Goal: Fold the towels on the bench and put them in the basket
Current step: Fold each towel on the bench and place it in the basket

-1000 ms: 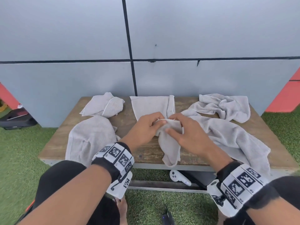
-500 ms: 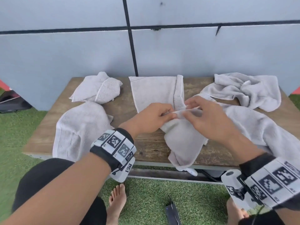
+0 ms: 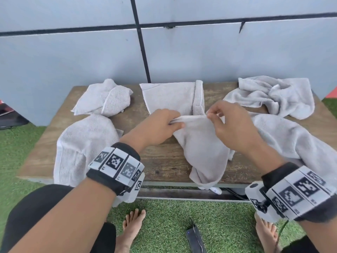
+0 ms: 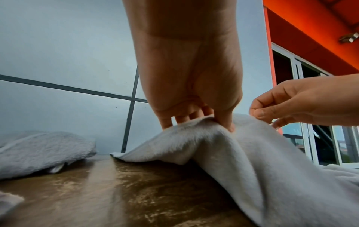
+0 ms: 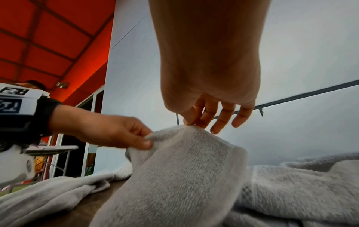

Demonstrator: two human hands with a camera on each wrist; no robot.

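Both hands are on one grey towel [image 3: 204, 147] at the middle of the bench [image 3: 164, 161], near the front edge. Left hand [image 3: 160, 125] pinches its top edge between thumb and curled fingers; right hand [image 3: 231, 125] pinches the same edge just beside it with thumb and forefinger, other fingers loose and spread. The edge is lifted off the wood between them, and the lower end of the towel hangs over the front edge. My read: they're finding the hem to spread it out, so this one isn't folded yet. Progress looks early. A flat towel with one rolled side [image 3: 175, 97] lies at the back edge, centre, maybe partly folded. A loosely bundled towel [image 3: 105, 99] sits at the back left corner, another [image 3: 82, 145] drapes over the front left edge, a crumpled one [image 3: 273, 95] sits at the back right corner, and a long one [image 3: 295, 143] trails toward the front right. None looks neatly finished. No basket shows in any view, so I can't tell what's in it, if anything. All of the folding and all transfers appear to be left.
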